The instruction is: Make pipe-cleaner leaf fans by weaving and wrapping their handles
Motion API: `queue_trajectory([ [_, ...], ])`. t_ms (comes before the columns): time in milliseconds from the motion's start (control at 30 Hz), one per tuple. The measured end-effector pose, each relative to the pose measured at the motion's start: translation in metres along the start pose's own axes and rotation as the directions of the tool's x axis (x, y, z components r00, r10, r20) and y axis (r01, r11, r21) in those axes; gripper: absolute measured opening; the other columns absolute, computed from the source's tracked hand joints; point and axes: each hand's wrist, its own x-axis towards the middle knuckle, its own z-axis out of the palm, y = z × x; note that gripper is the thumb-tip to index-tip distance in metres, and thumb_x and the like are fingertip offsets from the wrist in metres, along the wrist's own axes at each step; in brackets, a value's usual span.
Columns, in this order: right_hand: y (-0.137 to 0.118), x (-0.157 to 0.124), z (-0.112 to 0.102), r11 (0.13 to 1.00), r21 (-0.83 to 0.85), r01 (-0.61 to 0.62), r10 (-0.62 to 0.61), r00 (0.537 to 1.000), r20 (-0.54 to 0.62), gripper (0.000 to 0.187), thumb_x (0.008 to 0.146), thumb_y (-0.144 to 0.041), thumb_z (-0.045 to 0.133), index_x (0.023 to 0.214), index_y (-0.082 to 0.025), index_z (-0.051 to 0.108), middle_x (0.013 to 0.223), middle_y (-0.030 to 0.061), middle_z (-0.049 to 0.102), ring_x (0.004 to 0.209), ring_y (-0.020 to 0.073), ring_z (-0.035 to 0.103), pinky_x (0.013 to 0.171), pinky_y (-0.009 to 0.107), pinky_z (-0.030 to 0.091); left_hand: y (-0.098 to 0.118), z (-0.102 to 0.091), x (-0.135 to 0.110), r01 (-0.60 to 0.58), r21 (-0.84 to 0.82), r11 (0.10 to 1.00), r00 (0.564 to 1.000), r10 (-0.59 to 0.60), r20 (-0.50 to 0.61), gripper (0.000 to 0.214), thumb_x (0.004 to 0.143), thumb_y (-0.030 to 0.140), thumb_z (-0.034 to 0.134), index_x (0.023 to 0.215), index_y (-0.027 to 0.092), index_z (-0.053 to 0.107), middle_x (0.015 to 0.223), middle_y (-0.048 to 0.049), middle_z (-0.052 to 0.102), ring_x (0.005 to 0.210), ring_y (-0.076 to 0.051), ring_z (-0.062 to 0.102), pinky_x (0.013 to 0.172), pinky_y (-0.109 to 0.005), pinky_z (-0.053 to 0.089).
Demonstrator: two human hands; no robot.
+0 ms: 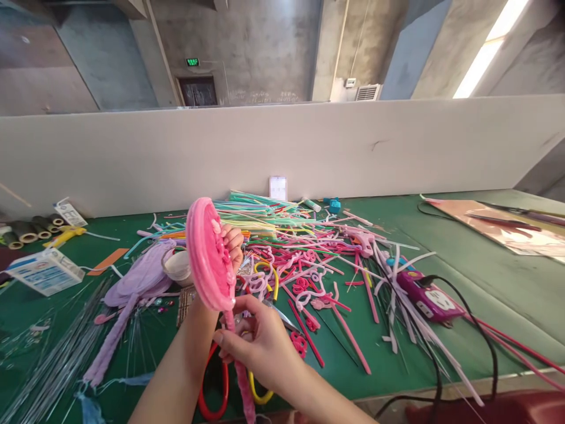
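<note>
While the right hand [260, 338] supports it from the near side, a round pink fan-shaped piece [203, 256] stands upright above the near middle of the bench [397, 221]. Its disc is turned largely edge-on, with raised pink shapes on the right-hand face; its wrapped handle [244, 388] runs down toward the near edge. The grip of the right hand is narrow: thumb and fingers close on the handle just below the disc. The left hand [235, 244] lies behind the disc with its fingers curled; the disc covers part of it, so whether its grip holds anything cannot be told.

Below the handle, a red loop [225, 386] and a yellow loop [261, 399] lie on the near side. Directly left of the disc is a white bowl [176, 268]; beyond it lies a lavender fan-shaped piece [141, 277]. Thin metallic wires [55, 368] occupy the near left, and a white-and-blue carton [48, 272] lies farther left.

Right of the hands, pink fuzzy stems [351, 341] are scattered, some bent into curls. Green stems [256, 200] are heaped on the far side, near a lit phone [278, 187] standing against a pale partition [375, 147]. A magenta device [426, 297] with a black cord [492, 347] is at right.
</note>
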Motion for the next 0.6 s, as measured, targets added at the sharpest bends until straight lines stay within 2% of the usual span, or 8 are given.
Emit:
queue_trajectory([
  [33,-0.004,-0.001,-0.003,0.997,-0.078,0.011,-0.011,1.0,-0.006,0.044,0.07,-0.041,0.08,0.099,-0.017,0.058,0.063,-0.0035,0.06,0.055,0.013,0.061,0.053,0.022,0.046,0.004,0.004,0.013,-0.015,-0.013,1.0,1.0,0.015,-0.01,0.031,0.094,0.034,0.058,0.122,0.02,0.059,0.127,-0.0104,0.06,0.105,-0.022,0.062,0.088,-0.044,0.054],
  [67,-0.007,-0.001,-0.006,0.989,-0.148,0.027,-0.029,0.999,-0.013,0.04,0.072,-0.04,0.078,0.099,-0.017,0.059,0.063,-0.0026,0.06,0.057,0.0141,0.061,0.052,0.022,0.045,0.006,0.008,0.025,-0.021,-0.023,1.0,1.0,0.021,-0.021,0.025,0.096,0.034,0.055,0.119,0.025,0.062,0.129,-0.0098,0.059,0.105,-0.02,0.062,0.09,-0.041,0.054],
  [100,-0.01,-0.002,-0.007,0.976,-0.211,0.045,-0.05,0.999,-0.019,0.036,0.075,-0.039,0.075,0.099,-0.017,0.06,0.063,-0.0018,0.06,0.058,0.015,0.062,0.052,0.022,0.044,0.008,0.011,0.035,-0.031,-0.032,0.999,0.999,0.03,-0.033,0.029,0.095,0.034,0.057,0.121,0.022,0.06,0.128,-0.0101,0.06,0.105,-0.022,0.062,0.089,-0.043,0.054],
  [233,-0.009,-0.003,-0.009,0.935,-0.34,0.1,-0.117,0.993,-0.03,0.023,0.082,-0.035,0.066,0.095,-0.017,0.06,0.066,0.0002,0.061,0.06,0.0158,0.062,0.051,0.022,0.043,0.009,0.018,0.058,-0.045,-0.048,0.998,0.996,0.04,-0.084,0.03,0.095,0.034,0.057,0.122,0.02,0.059,0.126,-0.0101,0.06,0.103,-0.021,0.063,0.088,-0.043,0.055],
  [300,-0.006,-0.001,-0.012,0.933,-0.342,0.113,-0.136,0.99,-0.043,0.021,0.085,-0.037,0.063,0.093,-0.018,0.058,0.066,-0.0003,0.06,0.059,0.0154,0.063,0.051,0.022,0.043,0.011,0.02,0.062,-0.044,-0.046,0.998,0.993,0.038,-0.107,0.028,0.093,0.036,0.06,0.113,0.017,0.063,0.114,-0.0089,0.066,0.095,-0.021,0.066,0.082,-0.04,0.057],
  [433,-0.005,0.005,-0.03,0.917,-0.372,0.143,-0.219,0.961,-0.17,0.027,0.091,-0.046,0.053,0.087,-0.019,0.054,0.063,-0.0008,0.059,0.056,0.0149,0.062,0.053,0.023,0.046,0.021,0.024,0.064,-0.053,-0.01,0.999,0.986,0.051,-0.16,0.02,0.078,0.033,0.073,0.085,0.015,0.069,0.075,-0.0043,0.072,0.073,-0.021,0.07,0.068,-0.033,0.058],
  [600,-0.008,0.008,-0.049,0.863,-0.491,0.118,-0.237,0.953,-0.189,0.037,0.089,-0.055,0.054,0.083,-0.02,0.059,0.06,-0.0002,0.06,0.052,0.0146,0.059,0.048,0.023,0.041,0.037,0.03,0.054,-0.175,0.08,0.981,0.953,0.19,-0.236,0.028,0.061,0.025,0.085,0.083,0.016,0.071,0.067,0.0008,0.071,0.067,-0.019,0.069,0.067,-0.029,0.056],
])
